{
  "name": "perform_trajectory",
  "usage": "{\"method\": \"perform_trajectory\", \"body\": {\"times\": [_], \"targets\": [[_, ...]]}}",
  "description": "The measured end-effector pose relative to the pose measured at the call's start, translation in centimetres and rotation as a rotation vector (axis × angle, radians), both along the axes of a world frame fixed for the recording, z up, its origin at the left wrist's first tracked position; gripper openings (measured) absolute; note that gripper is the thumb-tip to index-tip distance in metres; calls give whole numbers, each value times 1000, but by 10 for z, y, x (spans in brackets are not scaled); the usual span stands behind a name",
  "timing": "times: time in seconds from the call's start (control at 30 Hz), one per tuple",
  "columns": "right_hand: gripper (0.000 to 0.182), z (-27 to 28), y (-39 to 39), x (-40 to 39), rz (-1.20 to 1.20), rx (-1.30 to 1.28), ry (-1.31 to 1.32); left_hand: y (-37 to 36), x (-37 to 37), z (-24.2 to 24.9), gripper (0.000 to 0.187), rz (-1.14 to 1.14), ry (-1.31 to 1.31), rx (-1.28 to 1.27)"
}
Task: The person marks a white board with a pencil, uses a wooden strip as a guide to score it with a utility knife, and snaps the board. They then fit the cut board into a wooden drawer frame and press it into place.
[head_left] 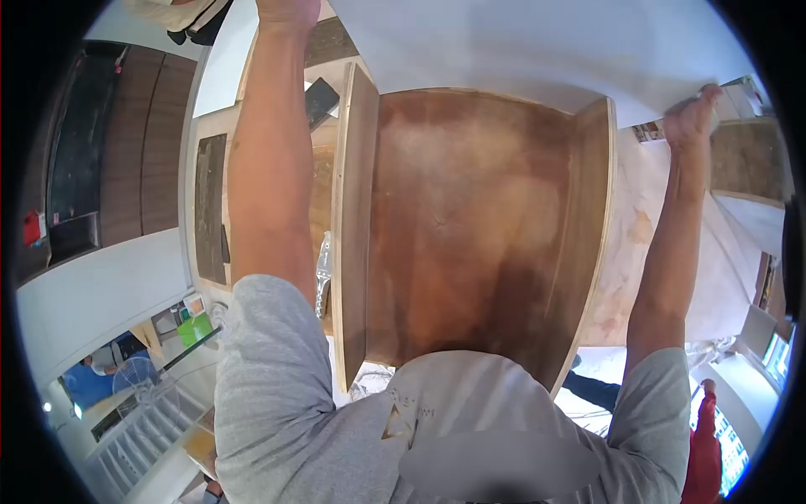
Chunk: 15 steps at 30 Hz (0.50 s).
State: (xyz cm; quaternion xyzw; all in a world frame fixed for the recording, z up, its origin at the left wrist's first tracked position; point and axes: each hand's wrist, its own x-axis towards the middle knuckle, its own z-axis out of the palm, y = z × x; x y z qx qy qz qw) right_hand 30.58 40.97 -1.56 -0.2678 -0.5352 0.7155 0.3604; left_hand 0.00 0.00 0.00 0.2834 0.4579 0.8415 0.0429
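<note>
A large white panel (537, 50) spans the top of the view, above an open wooden box (470, 227) with a reddish-brown inside and upright side boards. At the panel's right edge, my right hand (693, 118) has its fingers bent against the edge, gripping it. My left hand (290, 10) reaches up beside the panel's left end; the frame's top edge cuts it off, so its fingers are hidden. Below my left forearm are a dark flat piece (319, 102) and a clear plastic-like strip (324, 273), both left of the box.
A dark wooden strip (211, 210) lies left of my left arm. Brown cabinets (134, 139) stand at the far left, with a fan (136, 378) below. A person's red sleeve (707, 445) shows at lower right, another person's light clothing (172, 15) at top left.
</note>
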Motion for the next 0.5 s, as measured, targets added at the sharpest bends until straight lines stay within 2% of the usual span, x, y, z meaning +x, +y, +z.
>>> {"method": "perform_trajectory", "body": {"times": [0.07,0.1,0.17,0.27,0.37,0.4,0.5], "targets": [[78,-1,-5,-1,-18,7,-2,-7,3,-12,67,27,-26,-91],[79,11,4,0,-6,52,7,-15,-7,-41,60,36,-78,-190],[81,-6,2,3,11,15,14,-60,-39,-92,48,51,-186,-520],[86,-8,11,2,64,100,70,-54,29,-82,44,-193,-116,-781],[87,-12,10,2,46,139,66,-47,47,-76,38,-219,-85,-1267],[87,-13,11,1,43,128,64,-42,48,-78,39,-229,-116,-1345],[87,-12,18,-2,43,108,59,-37,42,-106,40,-196,-190,-1192]]}}
